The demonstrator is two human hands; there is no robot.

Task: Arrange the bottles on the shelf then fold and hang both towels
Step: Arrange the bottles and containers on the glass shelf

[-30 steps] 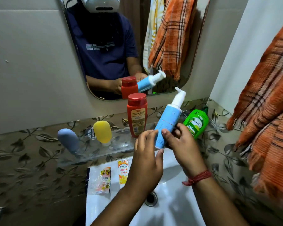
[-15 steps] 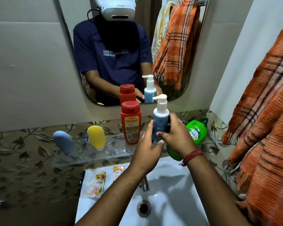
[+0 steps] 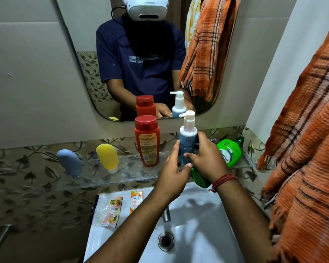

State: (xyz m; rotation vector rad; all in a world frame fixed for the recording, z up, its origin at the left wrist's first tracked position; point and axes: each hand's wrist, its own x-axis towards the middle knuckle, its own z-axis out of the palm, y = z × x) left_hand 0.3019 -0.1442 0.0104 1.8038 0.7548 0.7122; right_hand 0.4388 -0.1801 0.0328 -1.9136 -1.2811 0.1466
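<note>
Standing upright on glass shelf (image 3: pixel 122 179) under mirror (image 3: pixel 84 73), pump bottle (image 3: pixel 187 137) grasped by right hand (image 3: pixel 207 162); left hand (image 3: pixel 172 175) fingers relaxed beside it.

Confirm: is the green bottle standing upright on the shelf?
No. The green bottle lies tilted on its side at the right end of the glass shelf, partly behind the right hand.
</note>
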